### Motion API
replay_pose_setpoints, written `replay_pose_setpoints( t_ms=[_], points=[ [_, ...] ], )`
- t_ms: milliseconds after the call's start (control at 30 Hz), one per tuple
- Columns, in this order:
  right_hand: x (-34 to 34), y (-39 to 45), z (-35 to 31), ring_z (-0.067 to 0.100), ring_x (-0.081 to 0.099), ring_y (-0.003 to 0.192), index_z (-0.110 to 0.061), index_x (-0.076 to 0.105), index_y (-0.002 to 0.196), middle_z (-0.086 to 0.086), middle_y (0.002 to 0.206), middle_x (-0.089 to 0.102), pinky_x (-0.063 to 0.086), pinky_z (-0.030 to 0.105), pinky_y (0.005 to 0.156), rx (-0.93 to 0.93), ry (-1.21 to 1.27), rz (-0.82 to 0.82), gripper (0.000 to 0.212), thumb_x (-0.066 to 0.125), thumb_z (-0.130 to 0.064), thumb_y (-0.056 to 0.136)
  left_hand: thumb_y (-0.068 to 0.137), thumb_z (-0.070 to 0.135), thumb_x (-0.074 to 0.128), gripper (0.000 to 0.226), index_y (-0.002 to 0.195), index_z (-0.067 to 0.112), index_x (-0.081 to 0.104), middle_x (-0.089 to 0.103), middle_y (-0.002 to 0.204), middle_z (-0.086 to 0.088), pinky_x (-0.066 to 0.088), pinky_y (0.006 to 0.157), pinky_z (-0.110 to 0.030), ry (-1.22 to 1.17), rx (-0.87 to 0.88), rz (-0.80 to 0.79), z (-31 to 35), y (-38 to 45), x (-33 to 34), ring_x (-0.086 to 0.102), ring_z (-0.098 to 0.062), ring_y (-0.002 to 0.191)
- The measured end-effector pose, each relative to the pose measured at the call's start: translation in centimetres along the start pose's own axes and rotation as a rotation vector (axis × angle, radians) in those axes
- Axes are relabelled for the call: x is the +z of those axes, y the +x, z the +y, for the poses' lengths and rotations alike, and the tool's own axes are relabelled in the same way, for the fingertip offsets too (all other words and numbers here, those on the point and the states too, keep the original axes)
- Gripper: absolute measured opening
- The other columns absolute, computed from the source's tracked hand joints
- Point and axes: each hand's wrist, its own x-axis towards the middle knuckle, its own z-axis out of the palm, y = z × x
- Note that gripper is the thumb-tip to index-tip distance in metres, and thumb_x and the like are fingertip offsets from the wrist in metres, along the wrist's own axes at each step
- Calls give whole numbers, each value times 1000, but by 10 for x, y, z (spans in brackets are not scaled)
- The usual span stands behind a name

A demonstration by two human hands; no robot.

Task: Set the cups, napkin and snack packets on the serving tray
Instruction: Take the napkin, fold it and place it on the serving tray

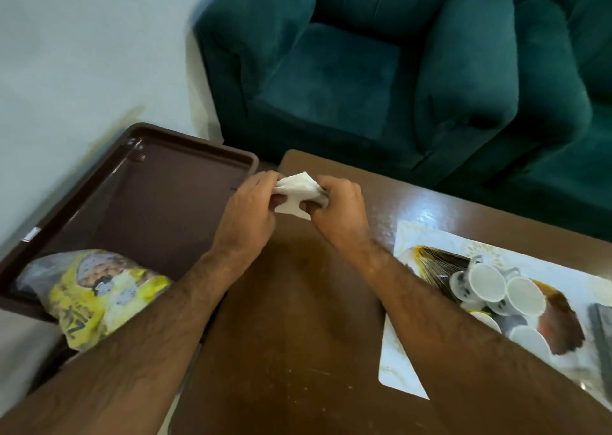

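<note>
So you've got the white napkin (298, 191) pinched between both hands right now, left hand (250, 209) closed on its left edge and right hand (337, 207) closed on its right edge, fingers curled tight around the paper, held up over the far end of the wooden table (284, 335). It looks half folded or half opened, hard to say which, so I'd finish squaring it up before it goes anywhere: keep the pinch light at the corners so the paper doesn't tear or crumple, and line the edges up while it's in the air. The brown serving tray (159, 202) sits just to the left of your hands, mostly bare, with only the yellow snack packet (99, 293) lying in its near corner and spilling over the rim. I'd lay the napkin flat in the open far part so the packet doesn't land on it. The cups (496, 289) are over on the right, tipped on their sides in a heap on the printed placemat (430, 351), so they aren't on the tray yet. Leave them room in the middle when you drop the napkin.
</note>
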Motion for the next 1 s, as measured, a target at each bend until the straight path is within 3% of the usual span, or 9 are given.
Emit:
replay_pose_setpoints(
  t_ms=[100,200,333,433,600,733,833,933,1000],
  points=[
    [-25,-18,23,13,66,91,-11,75,114,5,108,78,37,8,65,75,4,8,27,80,-16,88,104,24,57,27,124,8,62,69,118,-10,57,89,-31,-14,43,-25,28,-3,21,66,-19,107],
    [-51,-34,46,14,62,86,-11,74,114,6,106,77,35,11,60,128,16,-6,26,78,-22,91,106,32,48,29,119,10,63,68,110,-7,59,81,-31,-2,72,-56,57,-5,42,66,-16,98],
    [-87,-56,69,22,68,102,-14,69,119,4,112,75,57,32,77,158,26,-25,45,86,-30,81,106,33,49,29,114,10,64,69,107,-5,54,72,-21,-18,113,-79,92,-7,67,65,-13,95],
    [-111,-72,87,23,63,115,-17,61,128,3,125,70,53,25,79,189,-2,-39,61,91,-26,76,105,36,49,30,114,11,63,69,110,-4,42,67,-10,-25,137,-96,119,-9,84,61,-9,94],
    [-158,-97,119,25,65,115,-16,63,127,6,125,72,54,32,86,224,-20,70,56,89,-17,77,100,48,48,37,114,16,60,65,111,3,44,67,-5,-88,188,-208,166,-6,115,62,-6,96],
    [-198,-122,154,22,68,105,-16,67,121,3,116,75,60,33,82,268,7,175,45,86,-14,79,98,48,59,33,116,20,62,70,107,9,59,67,-20,-224,217,-352,209,4,143,69,-7,95],
    [-225,-144,180,17,66,99,-18,67,120,1,114,75,46,14,68,323,23,233,45,85,-16,80,94,35,73,31,120,24,63,73,108,8,63,78,-38,-238,266,-430,239,8,167,70,-8,99],
    [-251,-167,206,18,67,96,-19,65,115,1,110,75,52,24,70,392,17,309,37,82,-21,83,84,25,82,47,126,26,61,74,113,4,58,84,-42,-115,357,-514,269,12,193,68,-17,102],
    [-268,-185,223,19,68,89,-18,65,110,-1,100,73,56,23,60,419,16,379,32,80,-18,82,80,10,80,55,128,28,59,74,115,2,55,83,-38,-35,441,-562,290,12,214,67,-21,102]
  ],
)
